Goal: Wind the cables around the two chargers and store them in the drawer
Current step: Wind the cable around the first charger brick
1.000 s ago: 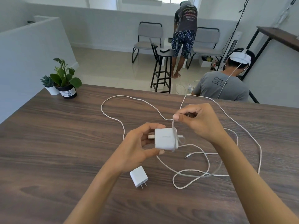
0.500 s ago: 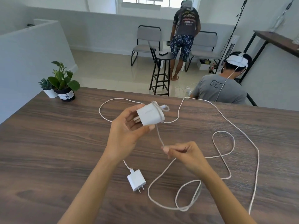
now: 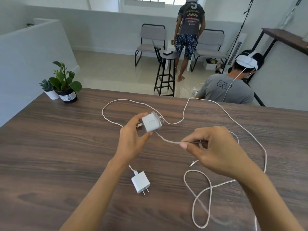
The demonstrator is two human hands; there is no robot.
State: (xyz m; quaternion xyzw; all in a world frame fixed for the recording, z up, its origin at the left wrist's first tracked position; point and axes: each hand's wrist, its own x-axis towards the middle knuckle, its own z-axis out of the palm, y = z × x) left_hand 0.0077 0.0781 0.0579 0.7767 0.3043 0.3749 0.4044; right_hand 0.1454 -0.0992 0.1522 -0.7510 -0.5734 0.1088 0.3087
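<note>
- The left hand is clamped on the larger white charger, thumb below and fingers on top, holding it above the desk with its prongs pointing left.
- The right hand pinches a white cable between thumb and forefinger, just right of that charger; the stretch between hand and charger runs nearly taut.
- One turn of the cable lies around the charger's right end, and a small loop stands out at its upper right corner.
- The rest of this cable trails off behind the right hand in loose curves over the right side of the desk, with a loop lying near the front edge.
- A smaller white charger lies flat on the desk below the left wrist, prongs toward the camera, its own thin cable plugged in at the top.
- A loose connector tip lies on the desk just under the right hand.
- Two potted plants stand at the desk's far left corner.
- No drawer shows in this view.
</note>
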